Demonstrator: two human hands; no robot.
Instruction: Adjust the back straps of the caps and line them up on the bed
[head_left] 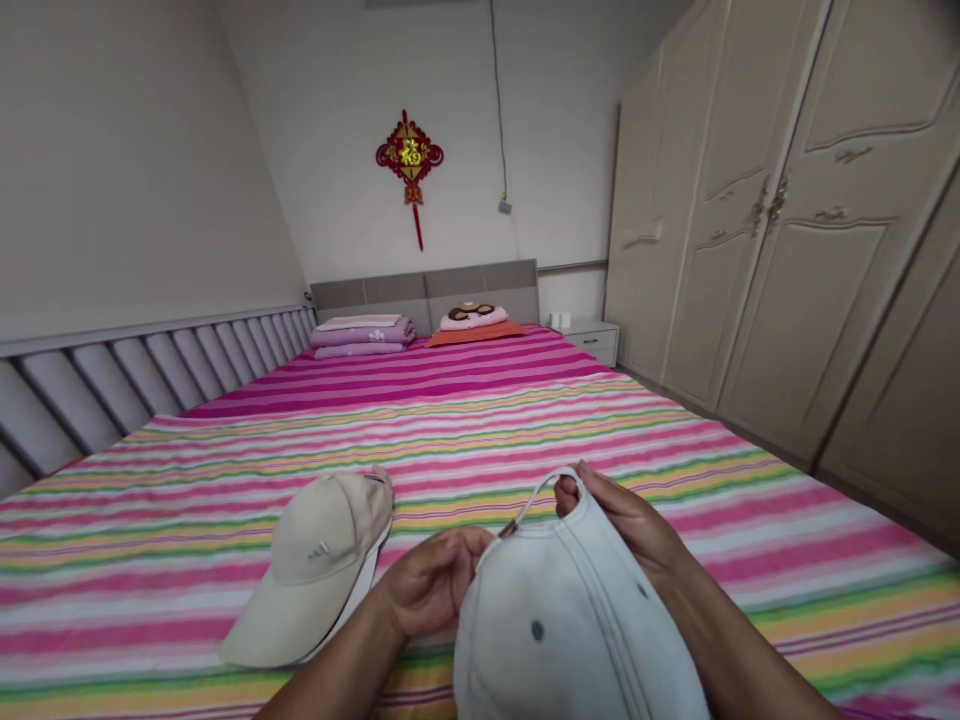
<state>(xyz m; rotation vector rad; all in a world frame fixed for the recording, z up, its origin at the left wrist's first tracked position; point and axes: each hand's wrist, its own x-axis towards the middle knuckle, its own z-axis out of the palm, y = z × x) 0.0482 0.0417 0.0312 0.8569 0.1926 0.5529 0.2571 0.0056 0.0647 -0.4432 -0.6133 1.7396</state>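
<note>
A pale, nearly white baseball cap (555, 610) is held up in front of me, its back strap with a small metal buckle arching at the top. My left hand (439, 580) grips the cap's edge beside the buckle, fingers closed. On the other side, my right hand (626, 515) pinches the edge where the strap joins the cap. To the left, a beige baseball cap (322, 545) with a small logo lies on the striped bedsheet (150, 540). Something white shows under its brim, mostly hidden.
Folded purple bedding (360, 338) and an orange pillow (476, 333) with a pink folded item lie by the headboard (367, 292). A slatted rail (150, 372) runs along the left. At right stand a nightstand (598, 343) and a large wardrobe (750, 220). A red ornament (409, 155) hangs on the wall.
</note>
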